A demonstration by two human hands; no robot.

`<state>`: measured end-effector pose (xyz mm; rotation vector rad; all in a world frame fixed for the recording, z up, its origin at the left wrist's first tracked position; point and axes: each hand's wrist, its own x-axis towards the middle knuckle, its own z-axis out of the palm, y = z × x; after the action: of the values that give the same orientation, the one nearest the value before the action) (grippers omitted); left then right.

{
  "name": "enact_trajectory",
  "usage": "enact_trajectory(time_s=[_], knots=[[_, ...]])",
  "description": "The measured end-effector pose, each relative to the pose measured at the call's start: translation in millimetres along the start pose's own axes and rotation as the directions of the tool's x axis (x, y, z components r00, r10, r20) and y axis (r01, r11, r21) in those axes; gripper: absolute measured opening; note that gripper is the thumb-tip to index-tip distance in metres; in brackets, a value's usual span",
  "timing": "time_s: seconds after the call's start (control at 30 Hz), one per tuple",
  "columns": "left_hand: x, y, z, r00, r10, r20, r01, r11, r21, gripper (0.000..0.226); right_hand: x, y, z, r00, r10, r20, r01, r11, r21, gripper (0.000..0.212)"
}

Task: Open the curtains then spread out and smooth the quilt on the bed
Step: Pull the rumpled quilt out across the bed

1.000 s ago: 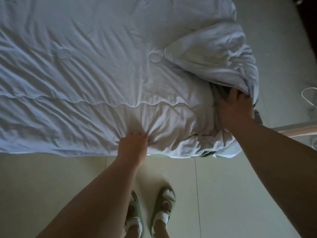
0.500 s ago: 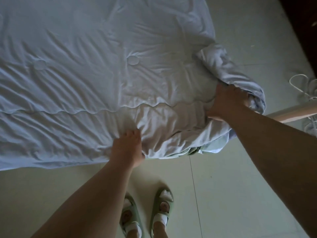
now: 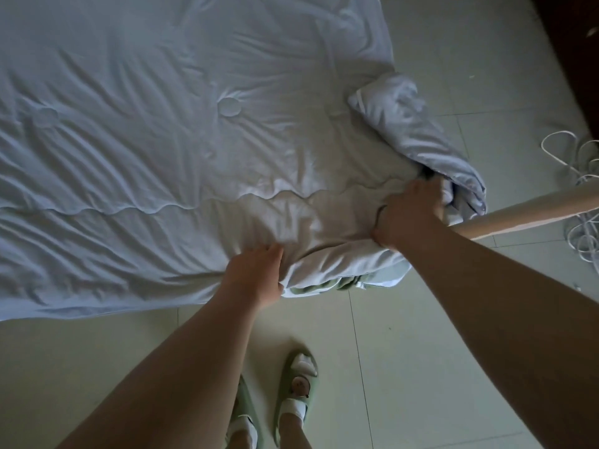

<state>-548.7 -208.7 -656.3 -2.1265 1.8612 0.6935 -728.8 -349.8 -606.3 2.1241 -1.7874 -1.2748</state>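
Note:
A pale blue quilt (image 3: 168, 131), wrinkled and tufted, covers the bed across the upper left of the head view. Its near right corner is bunched into a fold (image 3: 418, 134) that hangs past the bed's edge. My left hand (image 3: 256, 273) grips the quilt's near edge, fingers curled into the fabric. My right hand (image 3: 410, 215) is closed on the bunched corner, just below the fold. A strip of green sheet (image 3: 327, 286) shows under the quilt between my hands. No curtains are in view.
Pale floor tiles (image 3: 405, 351) lie around the bed. A wooden pole (image 3: 531, 212) crosses at the right, behind my right arm. White cables (image 3: 580, 176) coil on the floor at the far right. My feet in green sandals (image 3: 298, 384) stand close to the bed.
The folded corner has been pulled out and flattened, so the fold is smaller and lies farther right. My right hand went from under the fold to gripping its corner. My left hand kept its grip.

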Motion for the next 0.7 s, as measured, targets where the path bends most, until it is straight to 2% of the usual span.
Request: enact_trajectory(time_s=[0.03, 0.13, 0.23, 0.33, 0.43, 0.5, 0.6, 0.7], knots=[[-0.8, 1.0, 3.5, 1.000, -0.006, 0.019, 0.006, 1.000, -0.011, 0.040, -1.2, -6.5, 1.3, 0.995, -0.079, -0.066, 0.079, 0.997, -0.004, 0.060], [-4.9, 1.8, 8.8, 0.999, -0.020, 0.043, 0.023, 0.998, -0.056, 0.040, -11.2, -16.2, 6.2, 0.981, -0.160, -0.111, 0.170, 0.982, 0.081, 0.059], [-10.6, 1.7, 5.5, 0.999, -0.029, 0.043, 0.035, 0.991, -0.129, 0.034, -16.5, -13.2, 11.7, 0.963, -0.187, -0.195, 0.213, 0.970, 0.120, 0.056], [-20.3, 0.9, -6.3, 0.998, -0.057, 0.021, 0.060, 0.965, -0.255, 0.028, -35.9, -5.8, 4.6, 0.953, -0.187, -0.239, 0.261, 0.907, 0.330, 0.040], [-37.2, 1.8, -27.5, 0.996, -0.084, -0.011, 0.075, 0.930, -0.361, 0.031, -67.9, -0.6, -3.1, 0.949, -0.150, -0.277, 0.262, 0.865, 0.429, 0.032], [-54.6, 2.8, -49.0, 0.995, -0.086, -0.051, 0.058, 0.914, -0.402, 0.031, -95.2, 8.7, -8.3, 0.960, -0.132, -0.249, 0.244, 0.830, 0.502, 0.032], [-78.8, 6.9, -72.1, 0.992, -0.092, -0.084, 0.043, 0.884, -0.466, 0.029, -131.2, 24.7, -13.4, 0.972, -0.178, -0.152, 0.231, 0.824, 0.518, 0.044], [-105.9, 14.0, -95.3, 0.991, -0.081, -0.106, 0.019, 0.873, -0.487, 0.026, -164.9, 45.5, -19.2, 0.979, -0.175, -0.109, 0.206, 0.797, 0.569, 0.043]])
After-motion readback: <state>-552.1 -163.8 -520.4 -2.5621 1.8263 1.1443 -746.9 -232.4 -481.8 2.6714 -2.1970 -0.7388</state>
